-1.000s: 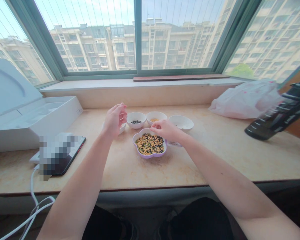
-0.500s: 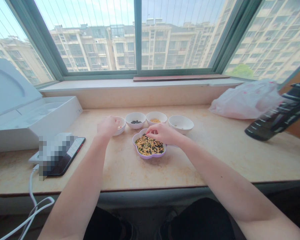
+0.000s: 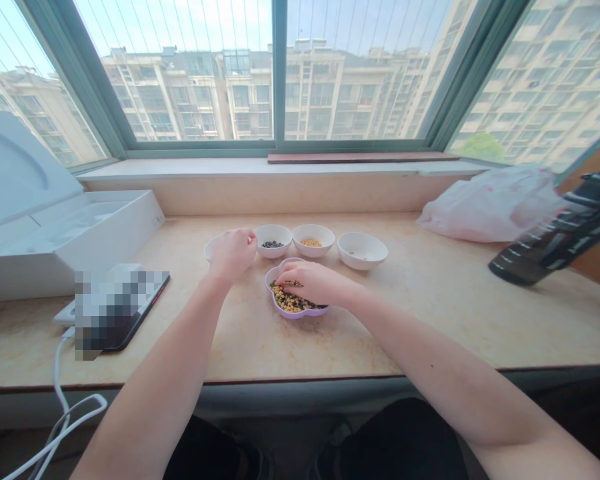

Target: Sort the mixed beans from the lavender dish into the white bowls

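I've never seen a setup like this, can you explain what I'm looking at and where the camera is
There's no machine, just a person's two bare hands. The camera sits on the person's head, looking forward and down at a counter by a window. The right hand reaches into a purple dish of mixed beans. The left hand is by a row of four white bowls, hiding much of the leftmost; the middle two hold dark beans and yellow beans. Whether either hand holds anything can't be seen. An open white box and a phone lie to the left, a plastic bag and a dark bottle to the right.
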`<move>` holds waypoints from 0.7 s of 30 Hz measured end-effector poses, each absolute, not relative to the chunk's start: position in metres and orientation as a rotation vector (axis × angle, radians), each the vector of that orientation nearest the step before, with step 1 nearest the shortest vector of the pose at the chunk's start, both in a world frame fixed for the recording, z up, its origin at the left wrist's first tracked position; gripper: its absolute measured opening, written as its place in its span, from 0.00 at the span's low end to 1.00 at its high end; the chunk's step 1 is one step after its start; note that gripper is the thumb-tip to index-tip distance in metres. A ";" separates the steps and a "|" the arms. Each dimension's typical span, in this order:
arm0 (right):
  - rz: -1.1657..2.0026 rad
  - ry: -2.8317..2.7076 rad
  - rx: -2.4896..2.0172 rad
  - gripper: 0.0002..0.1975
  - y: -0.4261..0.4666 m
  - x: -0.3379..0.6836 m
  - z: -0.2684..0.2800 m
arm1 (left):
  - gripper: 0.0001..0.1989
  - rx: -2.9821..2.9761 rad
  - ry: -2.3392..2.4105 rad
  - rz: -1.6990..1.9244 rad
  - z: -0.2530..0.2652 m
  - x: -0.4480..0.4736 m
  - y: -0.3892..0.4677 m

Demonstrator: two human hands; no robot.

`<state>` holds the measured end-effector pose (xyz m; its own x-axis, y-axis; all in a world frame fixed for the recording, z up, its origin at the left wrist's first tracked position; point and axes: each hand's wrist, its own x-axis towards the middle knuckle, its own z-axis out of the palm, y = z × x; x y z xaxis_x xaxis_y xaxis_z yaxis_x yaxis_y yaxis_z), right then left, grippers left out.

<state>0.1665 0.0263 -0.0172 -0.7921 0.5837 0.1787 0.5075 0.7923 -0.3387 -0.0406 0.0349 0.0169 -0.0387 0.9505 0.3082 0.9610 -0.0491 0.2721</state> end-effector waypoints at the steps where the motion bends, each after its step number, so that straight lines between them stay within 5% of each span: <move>1: 0.375 -2.728 -0.840 0.09 0.027 0.166 -0.017 | 0.16 -2.178 -2.133 -0.664 0.016 -0.037 0.034; 21: 0.364 -2.629 -0.894 0.12 0.026 0.166 -0.017 | 0.14 -2.369 -2.086 -0.716 0.002 -0.025 0.036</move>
